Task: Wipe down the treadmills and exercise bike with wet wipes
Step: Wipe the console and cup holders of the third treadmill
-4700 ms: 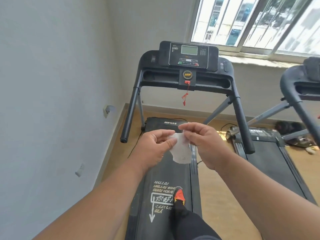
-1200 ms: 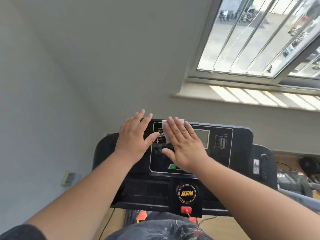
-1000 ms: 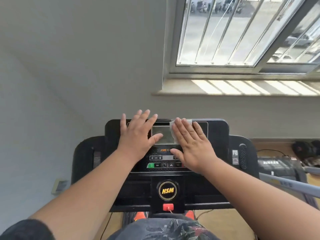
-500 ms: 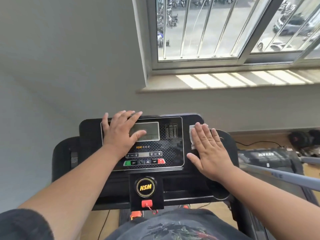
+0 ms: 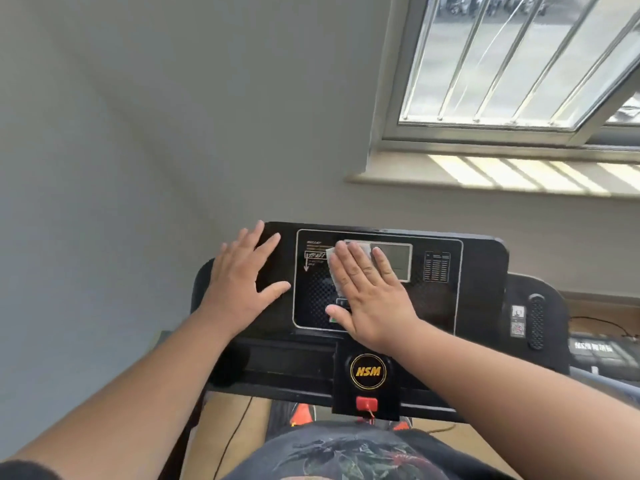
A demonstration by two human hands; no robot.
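Note:
The black treadmill console fills the middle of the head view. My right hand lies flat with straight fingers on the control panel, pressing a white wet wipe against it; only the wipe's left edge and top corner show past the fingers. My left hand rests flat, fingers spread, on the console's left side, apart from the wipe. The grey display is partly covered by my right fingers. A round HSM logo and a red safety key sit below the panel.
A grey wall stands behind the console, with a barred window and sunlit sill at upper right. A second treadmill's deck shows at the right edge. A cable runs over the wooden floor below the console.
My right hand has slid the wipe left, from the console's right side back onto the control panel. My left hand has moved off the display to the console's left side.

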